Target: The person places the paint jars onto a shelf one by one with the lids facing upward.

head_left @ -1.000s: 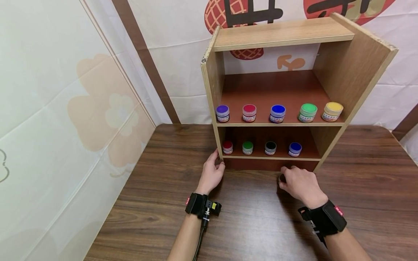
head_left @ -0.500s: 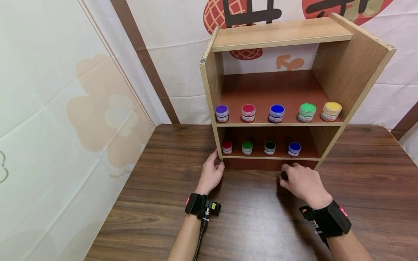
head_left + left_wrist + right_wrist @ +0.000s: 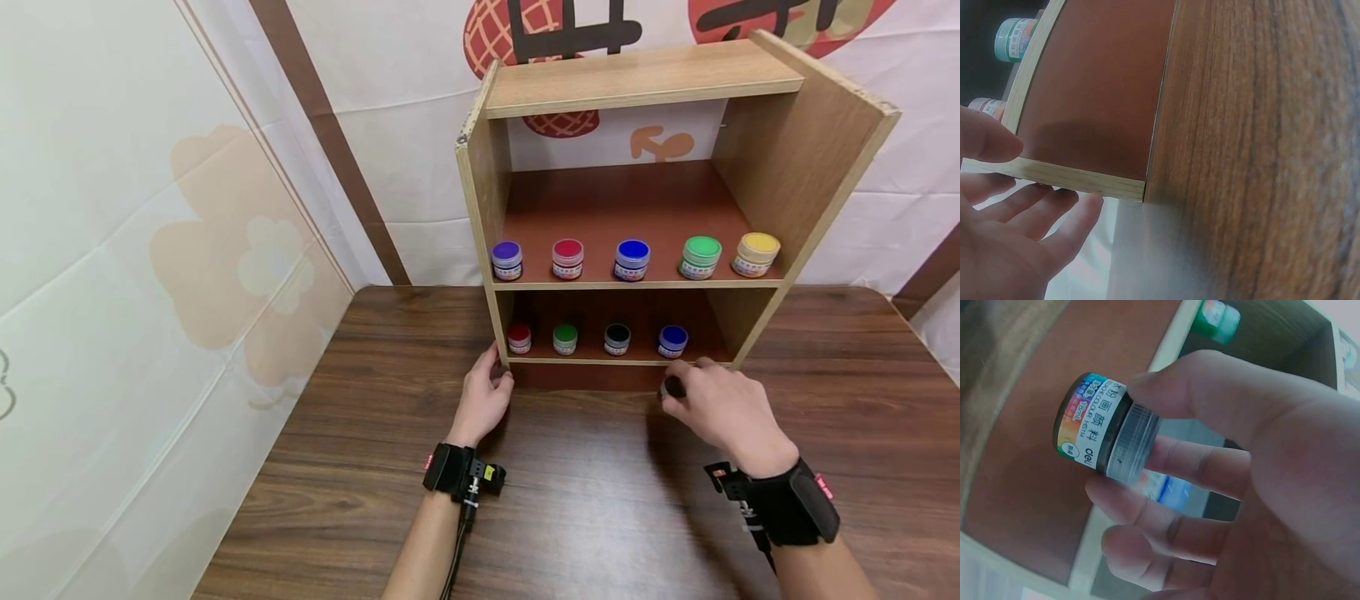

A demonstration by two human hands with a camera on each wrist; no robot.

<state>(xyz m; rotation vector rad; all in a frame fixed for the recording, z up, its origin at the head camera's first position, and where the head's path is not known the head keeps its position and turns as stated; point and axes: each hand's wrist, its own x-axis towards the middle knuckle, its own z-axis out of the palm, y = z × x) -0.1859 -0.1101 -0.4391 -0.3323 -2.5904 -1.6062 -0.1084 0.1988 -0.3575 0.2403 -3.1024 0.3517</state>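
Note:
A wooden shelf unit (image 3: 645, 88) stands on the table. My left hand (image 3: 482, 404) holds its lower left side panel, thumb at the front and fingers along the outer face; the left wrist view shows these fingers (image 3: 1069, 225) against the panel's edge. My right hand (image 3: 723, 408) pinches a small dark paint jar (image 3: 1094, 422) between thumb and fingers, in front of the bottom board, below the blue-lidded jar (image 3: 672, 341). On the same lower level stand red-lidded (image 3: 519, 337), green-lidded (image 3: 566, 338) and black-lidded (image 3: 617, 338) jars.
Purple (image 3: 507, 260), red (image 3: 567, 258), blue (image 3: 632, 260), green (image 3: 700, 257) and yellow (image 3: 756, 254) lidded jars line the middle board's front edge. A printed cloth (image 3: 420, 150) hangs behind. The brown wooden table (image 3: 570, 500) extends around the shelf unit.
My right hand has moved right and slightly up with the dark jar, closer to the lower board. My left hand stays at the side panel. The head view has shifted slightly.

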